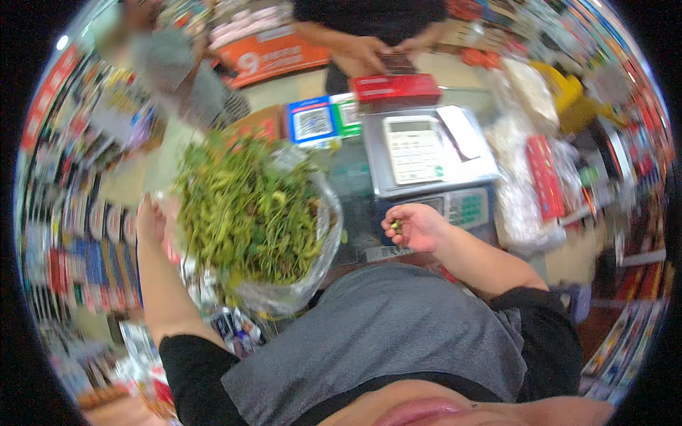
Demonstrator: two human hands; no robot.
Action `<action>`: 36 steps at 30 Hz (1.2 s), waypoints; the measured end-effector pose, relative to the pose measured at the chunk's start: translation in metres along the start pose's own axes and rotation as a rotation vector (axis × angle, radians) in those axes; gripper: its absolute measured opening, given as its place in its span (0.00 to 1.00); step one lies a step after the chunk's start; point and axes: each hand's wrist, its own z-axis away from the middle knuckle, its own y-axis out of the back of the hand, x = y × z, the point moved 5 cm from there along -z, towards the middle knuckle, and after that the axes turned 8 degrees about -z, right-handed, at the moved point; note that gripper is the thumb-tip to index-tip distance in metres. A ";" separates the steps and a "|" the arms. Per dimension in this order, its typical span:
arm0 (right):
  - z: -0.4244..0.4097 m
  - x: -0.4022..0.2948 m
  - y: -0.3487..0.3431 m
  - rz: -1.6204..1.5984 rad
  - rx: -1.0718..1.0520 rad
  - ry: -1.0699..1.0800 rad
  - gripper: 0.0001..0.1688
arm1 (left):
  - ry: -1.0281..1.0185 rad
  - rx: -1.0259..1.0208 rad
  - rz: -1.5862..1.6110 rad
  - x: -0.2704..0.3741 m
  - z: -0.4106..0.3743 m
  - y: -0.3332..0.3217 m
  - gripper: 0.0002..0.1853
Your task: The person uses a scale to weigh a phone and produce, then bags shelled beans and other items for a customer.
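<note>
Stems of green bean-like pods with leaves (250, 213) fill a clear plastic bag (325, 250) in front of me at the left. My right hand (413, 226), below the counter scale, has its fingers curled around a few small green pods or beans (396, 226). At the outer left side of the heap is my left hand (152, 218); blur hides whether its fingers hold anything. A white calculator (414, 152) and a white, phone-like object (461, 128) lie on the scale's metal plate (379, 178).
Printed code cards (313, 122) and a red box (397, 89) stand at the counter's far side. Clear plastic bags (519, 202) lie right of the scale. A person's hands (367, 53) are across the counter; another person (181, 74) is at upper left. Shelves of goods (101, 223) line the left.
</note>
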 end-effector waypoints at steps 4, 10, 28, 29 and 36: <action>0.014 -0.003 0.005 -0.056 0.037 0.074 0.07 | 0.201 0.005 -0.483 -0.011 -0.013 -0.030 0.09; 0.023 -0.001 0.011 -0.113 0.034 0.051 0.07 | 0.015 0.261 -0.172 -0.012 -0.016 0.034 0.09; 0.054 -0.023 0.043 -0.160 0.002 0.122 0.08 | -0.455 0.430 0.203 0.231 0.123 -0.117 0.06; 0.050 -0.032 0.039 -0.198 -0.052 0.118 0.08 | -0.532 0.275 0.109 0.265 0.121 -0.101 0.07; 0.100 -0.042 0.077 -0.259 -0.024 0.275 0.09 | -0.571 -0.292 0.290 0.298 0.171 -0.260 0.10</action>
